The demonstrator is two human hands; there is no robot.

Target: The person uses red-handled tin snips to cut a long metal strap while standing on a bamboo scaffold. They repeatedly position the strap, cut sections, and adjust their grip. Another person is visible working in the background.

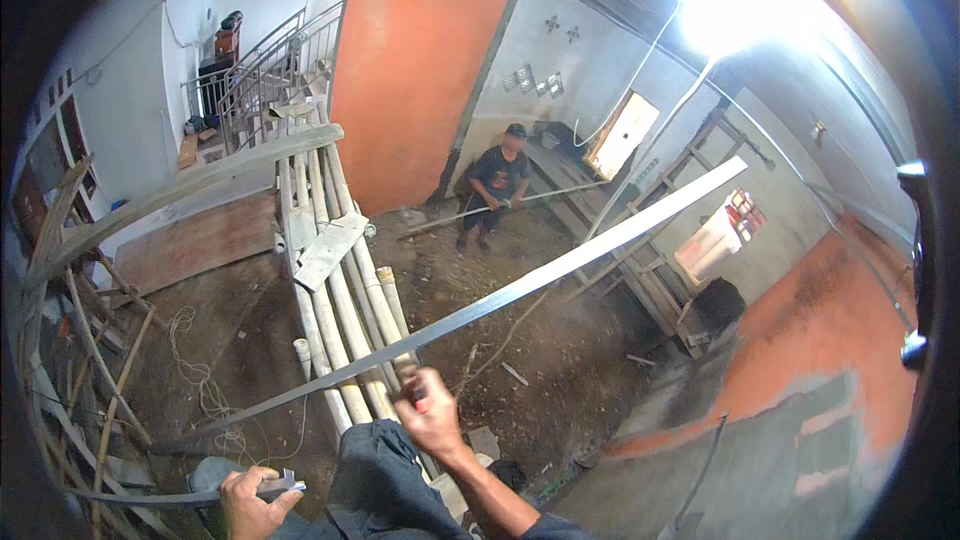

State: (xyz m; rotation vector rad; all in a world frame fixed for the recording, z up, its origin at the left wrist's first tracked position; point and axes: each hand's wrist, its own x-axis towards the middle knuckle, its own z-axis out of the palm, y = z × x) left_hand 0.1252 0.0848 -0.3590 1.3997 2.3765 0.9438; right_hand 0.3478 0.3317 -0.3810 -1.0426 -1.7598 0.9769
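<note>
My left hand (255, 508), low in the picture, is closed round the end of a thin grey metal channel (150, 497), which runs off to the left. My right hand (435, 420) is raised over my right knee, its fingers wrapped round a short tool with a red part (421, 404). Motion smears that tool's far end, so its kind does not show. Just beyond the right hand, a long silvery metal strip (520, 290) slants from lower left to upper right. Whether the right hand or tool touches the strip, I cannot tell.
Pale bamboo poles (325, 310) form a narrow platform running away from my legs, with a short board (332, 252) on it. A wooden beam (200, 175) crosses at left. Another person (500, 180) holds a long pole beyond. Tangled cord (205, 390) lies on the dirt floor.
</note>
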